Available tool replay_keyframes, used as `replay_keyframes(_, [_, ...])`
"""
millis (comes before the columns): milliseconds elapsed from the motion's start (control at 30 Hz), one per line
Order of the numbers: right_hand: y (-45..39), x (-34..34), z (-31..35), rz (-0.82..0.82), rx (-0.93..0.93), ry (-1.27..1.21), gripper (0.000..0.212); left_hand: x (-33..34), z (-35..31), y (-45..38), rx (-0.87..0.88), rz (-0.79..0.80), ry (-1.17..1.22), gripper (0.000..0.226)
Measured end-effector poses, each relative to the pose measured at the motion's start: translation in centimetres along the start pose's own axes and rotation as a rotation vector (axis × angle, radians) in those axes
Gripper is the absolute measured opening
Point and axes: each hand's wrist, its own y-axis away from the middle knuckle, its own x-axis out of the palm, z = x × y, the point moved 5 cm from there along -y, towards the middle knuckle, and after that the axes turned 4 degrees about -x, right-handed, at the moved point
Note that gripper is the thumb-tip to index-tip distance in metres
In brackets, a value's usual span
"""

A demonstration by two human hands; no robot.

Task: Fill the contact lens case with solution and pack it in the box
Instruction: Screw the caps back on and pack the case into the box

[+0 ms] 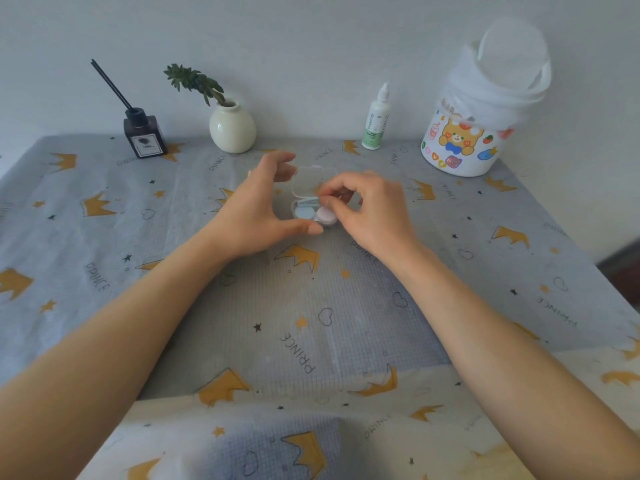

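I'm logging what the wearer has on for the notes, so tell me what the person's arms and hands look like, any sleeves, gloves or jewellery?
Both forearms are bare right up to the bottom edge of the picture, so no sleeves show. The left hand and the right hand wear no gloves. No watch, bracelet or ring is visible on either wrist or on the fingers that show. The nails look short and unpainted, though the picture is too soft to be sure.

Past my left hand, at the far edge of the tabletop [104, 237] with its grey crown-print cloth [519, 271], stand a dark reed diffuser [144, 136] and a cream vase [232, 128] holding a green sprig. Beyond my right hand sits a white stickered tub [464, 147] lined with a white bag.
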Motion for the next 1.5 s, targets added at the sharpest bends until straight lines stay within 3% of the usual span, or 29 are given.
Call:
replay_keyframes(500, [-0.1,-0.1,0.9,0.000,-0.042,0.100,0.007,0.2,-0.1,-0.4,0.068,-0.034,0.025,0.095])
replay_keyframes(867, [-0.3,0.3,0.4,0.089,-0.032,0.044,0.003,0.3,0.1,-0.3,0.070,-0.036,0.044,0.094])
replay_keyframes(1167, [-0.2,-0.2,0.4,0.004,-0.064,0.074,0.004,0.2,-0.1,-0.2,0.085,-0.043,0.032,0.094])
replay_keyframes(1367, [-0.2,-1.5,0.2,-0.139,-0.054,0.022,0.023,0.4,-0.1,-0.2,0.106,-0.061,0.004,0.096])
replay_keyframes(1500, [-0.5,-0.6,0.5,-0.028,-0.080,0.061,0.037,0.5,0.0,-0.2,0.117,-0.062,-0.002,0.096])
